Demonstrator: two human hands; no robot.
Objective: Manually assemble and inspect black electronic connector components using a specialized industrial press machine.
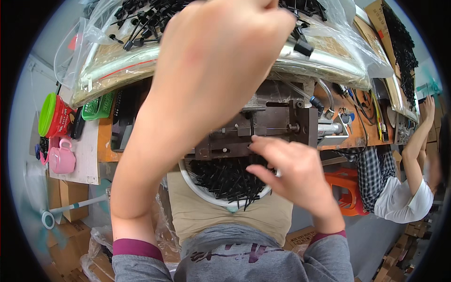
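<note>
Left hand point(223, 47): up over the parts pile at the far side of the bench point(366, 129), back of hand to camera, fingers curled away and cut by the top edge. Can't tell if it's gripping anything.
Right hand point(296, 169): thumb and index spread apart, nothing visible between them. Index tip at the near end of the piece in the fixture; contact unclear.
Workpiece: slim black part point(252, 124), sitting across the middle of the dark metal fixture point(307, 124).
Fixture: on the bench in front of the person, silver cylinder point(330, 128) to its right.
Tub: white rim point(213, 201), just below the fixture over the lap, full of loose black pieces point(225, 181).
Far pile: black stemmed parts point(141, 21) on a plastic-wrapped tray point(324, 70), partly behind left hand.
Left side: green basket point(97, 108), red bucket point(62, 120) with lime rim, pink mug point(62, 159).
Right side: keys point(348, 117) near the cylinder; orange stool point(344, 185) lower; co-worker in white shirt point(406, 202) beyond.
</note>
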